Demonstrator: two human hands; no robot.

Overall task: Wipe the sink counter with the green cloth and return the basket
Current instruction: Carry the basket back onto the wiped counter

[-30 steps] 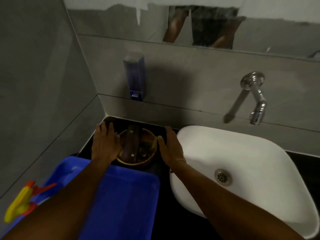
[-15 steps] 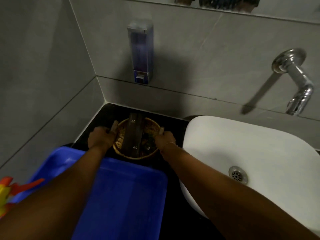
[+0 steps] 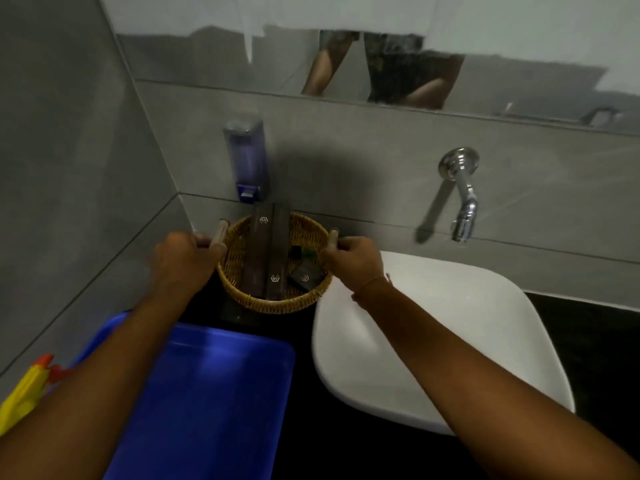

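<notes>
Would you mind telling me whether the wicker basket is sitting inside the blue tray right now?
No, the basket is held by both handles above the dark counter, beyond the blue tray.

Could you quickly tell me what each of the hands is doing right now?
Left hand: closed on the left handle of the basket.
Right hand: closed on the basket's right handle.

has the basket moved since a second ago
Yes. The wicker basket, held by both handles, now sits higher, its rim close under the wall soap dispenser; earlier it lay well below it.
</notes>
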